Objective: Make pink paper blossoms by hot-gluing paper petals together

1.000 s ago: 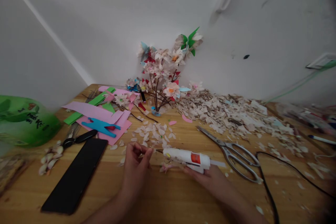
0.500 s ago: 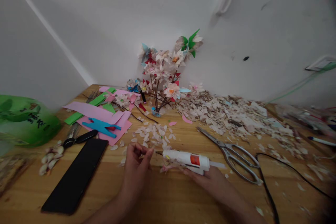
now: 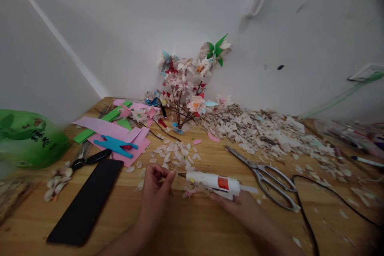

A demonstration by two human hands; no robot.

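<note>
My right hand (image 3: 238, 206) grips a white hot glue gun (image 3: 205, 179) with an orange-red label and a clear glue stick out of its back end. The gun points left. Its dark nozzle sits right beside the fingertips of my left hand (image 3: 158, 186), whose thumb and forefinger are pinched together. What they hold, if anything, is too small to make out. A small pale pink flower (image 3: 189, 193) shows just below the gun's front; what supports it is hidden. Loose white petals (image 3: 175, 153) lie on the table beyond both hands.
Handmade flowers (image 3: 196, 104) on brown stems stand by the wall. Scissors (image 3: 261, 172) and a black cord (image 3: 303, 208) lie right, a heap of scraps (image 3: 255, 128) behind. To the left are a phone (image 3: 87, 204), coloured paper (image 3: 105, 126) and a green bag (image 3: 33, 138).
Almost nothing differs. The small pink flower under the gun sits slightly differently, while both hands and the glue gun keep nearly the same place.
</note>
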